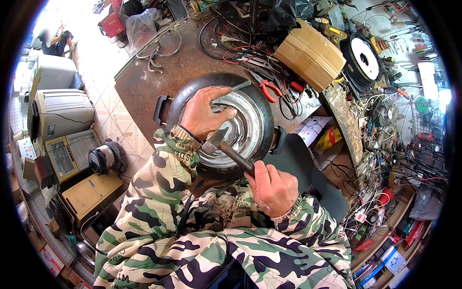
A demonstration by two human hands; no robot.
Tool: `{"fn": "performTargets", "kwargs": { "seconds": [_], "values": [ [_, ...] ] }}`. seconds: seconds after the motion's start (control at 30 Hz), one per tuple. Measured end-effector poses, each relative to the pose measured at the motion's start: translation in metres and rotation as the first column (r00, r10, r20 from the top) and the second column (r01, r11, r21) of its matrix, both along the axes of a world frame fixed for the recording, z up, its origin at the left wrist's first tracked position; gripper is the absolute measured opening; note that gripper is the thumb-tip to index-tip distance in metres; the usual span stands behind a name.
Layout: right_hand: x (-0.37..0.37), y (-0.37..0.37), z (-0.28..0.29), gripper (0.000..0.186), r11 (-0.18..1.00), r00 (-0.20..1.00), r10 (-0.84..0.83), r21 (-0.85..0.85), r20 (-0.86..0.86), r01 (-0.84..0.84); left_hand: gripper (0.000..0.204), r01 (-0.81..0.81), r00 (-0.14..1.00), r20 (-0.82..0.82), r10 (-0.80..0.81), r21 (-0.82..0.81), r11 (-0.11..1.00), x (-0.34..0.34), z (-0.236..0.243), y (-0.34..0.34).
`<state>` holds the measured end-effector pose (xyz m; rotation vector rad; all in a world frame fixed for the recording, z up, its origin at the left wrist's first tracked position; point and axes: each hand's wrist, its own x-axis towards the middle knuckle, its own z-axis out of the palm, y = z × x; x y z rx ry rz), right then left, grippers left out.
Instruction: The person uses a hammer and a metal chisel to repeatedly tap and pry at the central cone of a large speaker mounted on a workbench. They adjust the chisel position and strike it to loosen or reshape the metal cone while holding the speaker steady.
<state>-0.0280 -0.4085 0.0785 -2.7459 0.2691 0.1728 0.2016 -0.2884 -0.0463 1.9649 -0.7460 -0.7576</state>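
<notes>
A round black pan with two side handles lies on the brown metal worktop, close in front of me. Silvery concentric rings fill its middle. My left hand is over the pan's left part, fingers closed round a flat grey metal bar that looks like a chisel; its end sticks out past the index finger. My right hand grips the dark handle of a hammer at the near right. The hammer's head is over the rings, just below my left hand; whether it touches them I cannot tell.
Red-handled pliers and several tools lie right of the pan. Black cables and a cardboard piece are farther back. A grey-green stool stands at right. Appliances line the left floor; a person is far left.
</notes>
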Motion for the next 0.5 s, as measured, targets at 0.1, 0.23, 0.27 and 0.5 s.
{"fn": "performTargets", "kwargs": {
  "seconds": [0.1,0.23,0.27,0.5],
  "values": [
    [-0.0026,-0.0061,-0.0037,0.038,0.999,0.996,0.013,-0.03,-0.088,-0.016,0.06,-0.021,1.0,0.002,0.021,0.016,1.0,-0.0058,-0.0007,-0.0008],
    [-0.0021,-0.0069,-0.004,0.037,0.999,0.999,0.036,-0.032,-0.006,-0.036,0.059,-0.012,1.0,0.018,0.011,0.014,1.0,-0.0019,0.0001,0.0014],
    [-0.0034,-0.0077,-0.0064,0.037,0.998,0.999,0.046,-0.05,-0.029,-0.048,0.06,-0.021,1.0,0.01,0.021,0.008,1.0,-0.0031,-0.0007,0.003],
    [-0.0022,-0.007,-0.0002,0.037,0.997,0.999,0.042,-0.056,-0.01,-0.043,0.061,-0.019,1.0,-0.017,0.02,0.007,1.0,-0.0044,0.0,-0.0002]
  ]
}}
